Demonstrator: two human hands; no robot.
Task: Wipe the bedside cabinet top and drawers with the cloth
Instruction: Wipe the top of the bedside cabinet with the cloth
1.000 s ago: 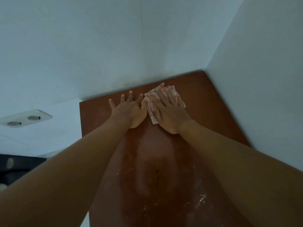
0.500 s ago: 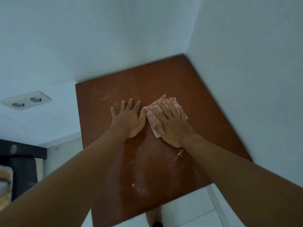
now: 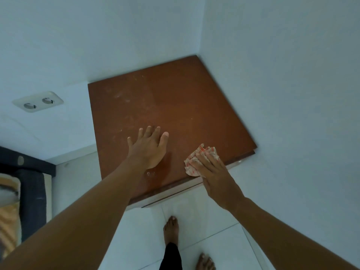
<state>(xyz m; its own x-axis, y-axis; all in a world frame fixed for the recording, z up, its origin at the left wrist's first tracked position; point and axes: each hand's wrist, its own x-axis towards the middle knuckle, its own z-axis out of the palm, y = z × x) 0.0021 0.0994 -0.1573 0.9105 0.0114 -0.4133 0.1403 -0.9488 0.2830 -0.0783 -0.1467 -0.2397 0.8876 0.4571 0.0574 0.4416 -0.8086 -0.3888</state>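
The bedside cabinet has a reddish-brown top (image 3: 175, 102) set into a corner of pale walls. White dust smears lie on its far left part. My left hand (image 3: 149, 148) rests flat on the top near the front, fingers spread, holding nothing. My right hand (image 3: 209, 170) presses a crumpled white cloth with red checks (image 3: 194, 162) against the top at its front right edge. The drawers below are hidden from this angle; only a light strip of the front edge (image 3: 175, 189) shows.
A white double wall socket (image 3: 38, 102) is on the left wall. A dark bed frame with bedding (image 3: 25, 188) stands at the lower left. My bare feet (image 3: 171, 228) stand on white floor tiles in front of the cabinet. Walls close the back and right sides.
Both hands have slid from the back of the top toward its front. The right hand with the cloth has drawn away from the left hand to the front right edge.
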